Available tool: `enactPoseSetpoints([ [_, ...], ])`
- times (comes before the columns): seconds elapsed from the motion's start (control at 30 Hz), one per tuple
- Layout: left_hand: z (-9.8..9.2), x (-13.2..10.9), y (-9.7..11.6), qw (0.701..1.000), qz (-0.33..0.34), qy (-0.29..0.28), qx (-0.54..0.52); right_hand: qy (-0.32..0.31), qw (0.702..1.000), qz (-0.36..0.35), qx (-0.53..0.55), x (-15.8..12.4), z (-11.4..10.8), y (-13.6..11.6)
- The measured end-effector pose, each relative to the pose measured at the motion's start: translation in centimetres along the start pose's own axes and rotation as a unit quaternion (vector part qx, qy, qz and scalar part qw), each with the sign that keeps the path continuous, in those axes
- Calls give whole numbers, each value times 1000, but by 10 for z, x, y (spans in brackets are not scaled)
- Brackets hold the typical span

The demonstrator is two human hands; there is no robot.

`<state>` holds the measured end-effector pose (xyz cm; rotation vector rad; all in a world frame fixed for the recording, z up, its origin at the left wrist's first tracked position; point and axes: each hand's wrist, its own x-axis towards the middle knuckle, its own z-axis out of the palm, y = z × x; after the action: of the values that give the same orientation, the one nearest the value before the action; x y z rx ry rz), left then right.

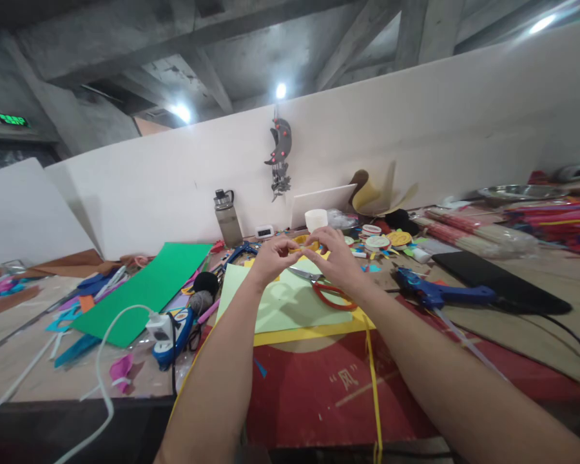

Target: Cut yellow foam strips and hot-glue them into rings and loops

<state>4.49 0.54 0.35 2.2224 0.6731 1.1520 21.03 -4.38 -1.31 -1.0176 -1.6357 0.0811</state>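
Small yellow paper piece [305, 245] pinched between fingertips of left hand [270, 259] and right hand [339, 261]; mostly covered by fingers, shape unclear. Red-handled metal scissors [314, 281]: one handle loop partly hidden under right wrist. Both forearms cut off at bottom edge. White power cable [100, 361] runs out at bottom left. Green wall sign [11, 119] blurred, unreadable. Small white digital clock [264, 231]: display too small to read.

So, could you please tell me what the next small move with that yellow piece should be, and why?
Probably hold the yellow piece in the left hand alone and drop the right hand to the scissors: both hands now pinch the piece above the green sheet, and the scissors lie just beneath the right hand.
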Motion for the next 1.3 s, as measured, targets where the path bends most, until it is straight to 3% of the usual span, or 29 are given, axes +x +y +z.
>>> enactPoseSetpoints([
  [0.07, 1, 0, -1, 998, 40, 24, 35, 48, 994, 67, 70, 0, 1, 2],
  [0.13, 2, -1, -2, 995, 69, 34, 59, 86, 967, 182, 155, 1, 3, 8],
  [0.2, 3, -2, -3, 992, 91, 44, 79, 79, 924, 296, 230, 1, 7, 15],
  [0.27, 4, -2, -4, 988, 112, 56, 95, 47, 884, 360, 296, 1, 10, 18],
  [0.4, 6, -3, -5, 985, 131, 45, 102, 8, 832, 380, 405, 1, 9, 14],
  [0.57, 9, -4, -5, 985, 146, 8, 94, 9, 788, 410, 460, 3, 2, 10],
  [0.73, 9, -3, -5, 985, 136, 6, 105, 13, 808, 415, 417, 2, 5, 13],
  [0.83, 8, -1, -8, 991, 76, 4, 111, 54, 847, 402, 342, 1, 9, 14],
  [0.93, 7, 0, -13, 995, -18, 40, 91, 74, 879, 380, 279, 1, 12, 16],
  [1.03, 9, 0, -18, 988, -124, 93, -23, 78, 884, 381, 261, 0, 16, 17],
  [1.1, 12, 0, -20, 975, -161, 99, -117, 57, 879, 387, 273, -1, 19, 15],
  [1.3, 23, -1, -19, 959, -169, 63, -217, -14, 885, 340, 317, -6, 26, 11],
])
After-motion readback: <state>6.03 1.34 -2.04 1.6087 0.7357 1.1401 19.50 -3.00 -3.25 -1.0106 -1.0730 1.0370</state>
